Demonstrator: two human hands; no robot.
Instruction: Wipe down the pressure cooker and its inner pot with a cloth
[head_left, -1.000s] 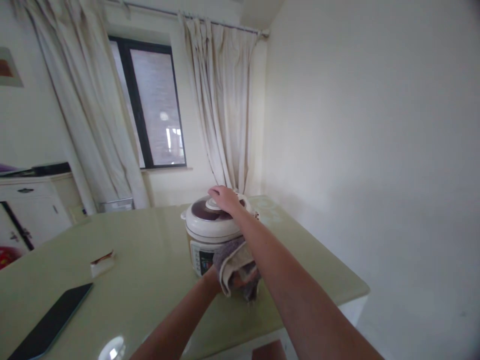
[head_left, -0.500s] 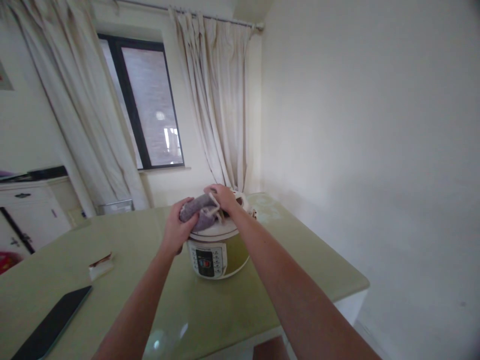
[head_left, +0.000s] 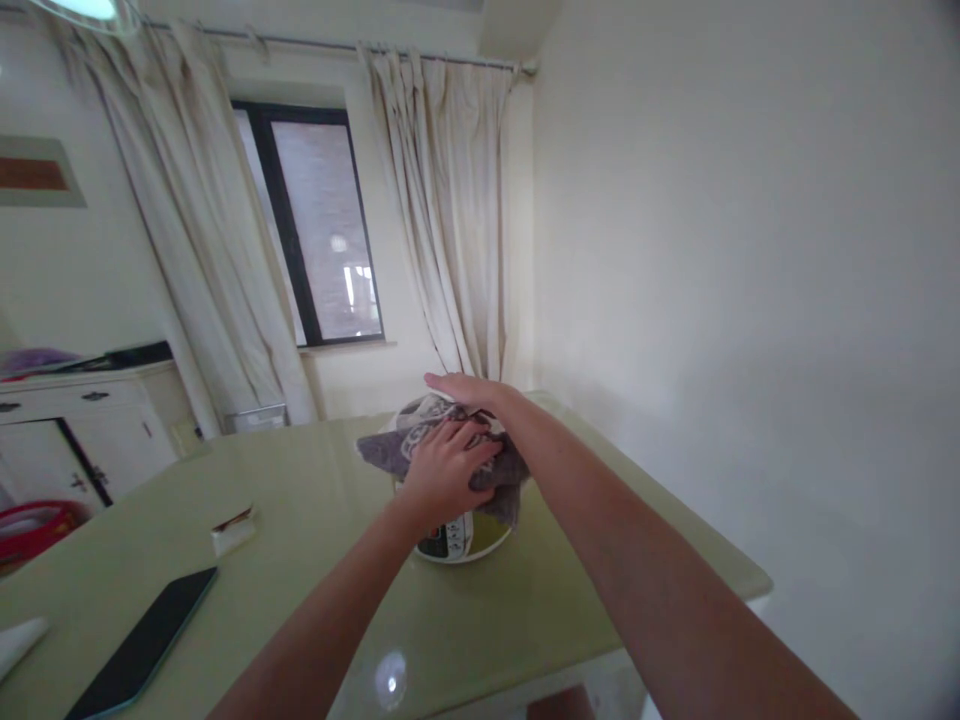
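A grey-purple cloth (head_left: 382,452) with a white pattern lies spread over the lid of an electric cooker (head_left: 491,535), hanging down over its front. My left hand (head_left: 450,465) rests on the front of the cloth, fingers spread flat over it. Behind it, my right hand (head_left: 469,388) lies along the top of the cloth with its fingers stretched out to the left. The cooker's lid is mostly hidden; below the cloth, part of its control panel (head_left: 448,540) shows.
The cooker stands on a pale green table (head_left: 315,520). Left of it lie a small white packet (head_left: 234,535) and a dark phone-like slab (head_left: 142,640). A white object (head_left: 19,640) sits at the left edge. Behind stand a white cabinet (head_left: 127,420) and curtains (head_left: 465,220).
The cloth, bunched in my left hand before, is now spread over the lid. My left hand has moved right and flattened onto it. My right hand now lies over the cloth.
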